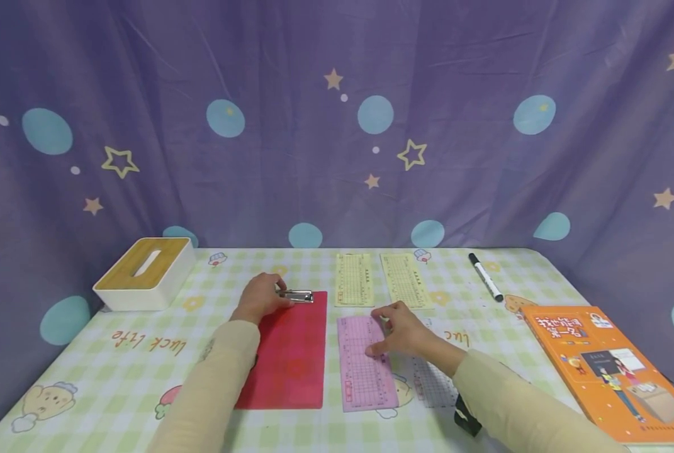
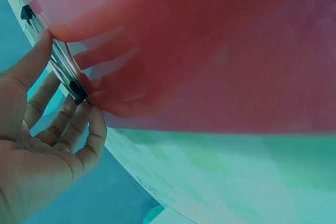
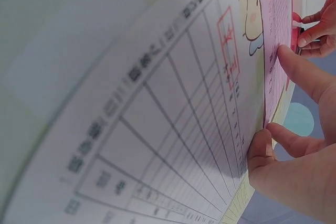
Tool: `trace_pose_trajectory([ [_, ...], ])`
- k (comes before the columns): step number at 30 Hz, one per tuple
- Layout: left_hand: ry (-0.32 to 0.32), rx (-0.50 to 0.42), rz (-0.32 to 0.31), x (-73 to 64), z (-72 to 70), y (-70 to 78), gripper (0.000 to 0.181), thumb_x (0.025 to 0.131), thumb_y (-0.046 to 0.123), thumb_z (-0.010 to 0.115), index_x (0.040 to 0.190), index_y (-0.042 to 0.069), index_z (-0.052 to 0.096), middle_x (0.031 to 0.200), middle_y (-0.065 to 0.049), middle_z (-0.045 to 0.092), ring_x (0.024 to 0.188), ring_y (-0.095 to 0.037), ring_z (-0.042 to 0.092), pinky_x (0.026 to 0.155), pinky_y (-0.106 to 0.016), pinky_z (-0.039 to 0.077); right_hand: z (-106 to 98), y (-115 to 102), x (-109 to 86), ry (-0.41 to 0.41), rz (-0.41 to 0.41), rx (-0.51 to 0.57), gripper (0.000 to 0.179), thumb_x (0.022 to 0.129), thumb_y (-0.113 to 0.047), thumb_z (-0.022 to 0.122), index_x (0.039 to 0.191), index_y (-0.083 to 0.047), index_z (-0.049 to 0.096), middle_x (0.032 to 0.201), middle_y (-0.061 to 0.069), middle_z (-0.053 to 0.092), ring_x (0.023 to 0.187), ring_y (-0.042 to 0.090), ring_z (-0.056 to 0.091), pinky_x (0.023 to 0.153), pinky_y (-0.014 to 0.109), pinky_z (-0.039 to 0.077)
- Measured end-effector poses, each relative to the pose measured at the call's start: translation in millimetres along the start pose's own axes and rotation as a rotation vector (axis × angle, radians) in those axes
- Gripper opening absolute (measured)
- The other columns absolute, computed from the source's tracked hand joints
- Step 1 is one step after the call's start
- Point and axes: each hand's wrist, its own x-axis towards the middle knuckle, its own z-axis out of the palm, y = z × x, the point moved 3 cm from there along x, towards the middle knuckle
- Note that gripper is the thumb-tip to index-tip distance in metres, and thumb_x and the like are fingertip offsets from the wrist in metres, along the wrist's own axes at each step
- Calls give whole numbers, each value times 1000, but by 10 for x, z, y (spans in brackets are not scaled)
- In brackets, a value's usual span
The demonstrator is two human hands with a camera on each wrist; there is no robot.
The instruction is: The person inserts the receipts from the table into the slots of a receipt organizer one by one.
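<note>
A red clipboard [image 1: 294,365] lies left of the middle of the table. My left hand [image 1: 264,296] grips the metal clip [image 2: 63,64] at its far end, thumb on one side and fingers on the other; the glossy red board mirrors the hand. Right of the clipboard lies a pink printed form [image 1: 365,371]. My right hand [image 1: 401,330] touches its far right part, thumb on the sheet and index fingertip at the far edge, the two spread apart. A white printed form [image 3: 173,103] lies partly beneath my right forearm.
Two yellow forms [image 1: 355,280] lie behind the pink one. A black-capped marker [image 1: 486,279] is at the back right, an orange book [image 1: 608,377] at the right edge. A white tissue box with a wooden lid [image 1: 144,270] stands back left, before a purple curtain [image 1: 314,189].
</note>
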Motion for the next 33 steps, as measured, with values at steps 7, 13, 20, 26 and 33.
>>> trace_pose_trajectory([
  [7, -12, 6, 15, -49, -37, 54, 32, 79, 16, 84, 100, -3, 69, 98, -20, 61, 97, -37, 57, 95, -47, 47, 14, 8, 12, 6, -10, -1, 74, 71, -20, 95, 135, -5, 62, 120, 12, 51, 100, 23, 53, 85, 41, 48],
  [13, -65, 8, -11, -66, -44, 80, 32, 81, 14, 81, 105, -3, 67, 103, -21, 58, 98, -37, 55, 95, -47, 47, 15, 16, 15, 4, -8, 4, 73, 72, -20, 95, 135, -6, 62, 120, 12, 50, 99, 23, 52, 85, 41, 48],
  [20, -93, 20, 5, -80, -28, 62, 31, 83, 14, 83, 107, 1, 67, 106, -21, 58, 98, -35, 56, 97, -48, 46, 21, 28, 14, 8, -21, 11, 73, 72, -20, 95, 135, -6, 62, 120, 12, 49, 100, 24, 52, 85, 42, 48],
  [26, -93, 58, 23, -105, -21, 73, 29, 85, 15, 82, 108, 4, 68, 100, -17, 57, 92, -32, 55, 95, -48, 47, 19, 21, 12, 6, -17, 5, 73, 72, -21, 95, 135, -6, 62, 120, 12, 49, 100, 24, 52, 86, 42, 48],
  [33, -93, 60, 40, -124, -24, 75, 27, 86, 15, 81, 107, 6, 67, 99, -16, 56, 91, -32, 55, 93, -49, 48, 24, 24, 10, 7, -10, -1, 72, 72, -21, 95, 135, -7, 62, 120, 12, 49, 100, 23, 53, 86, 42, 48],
])
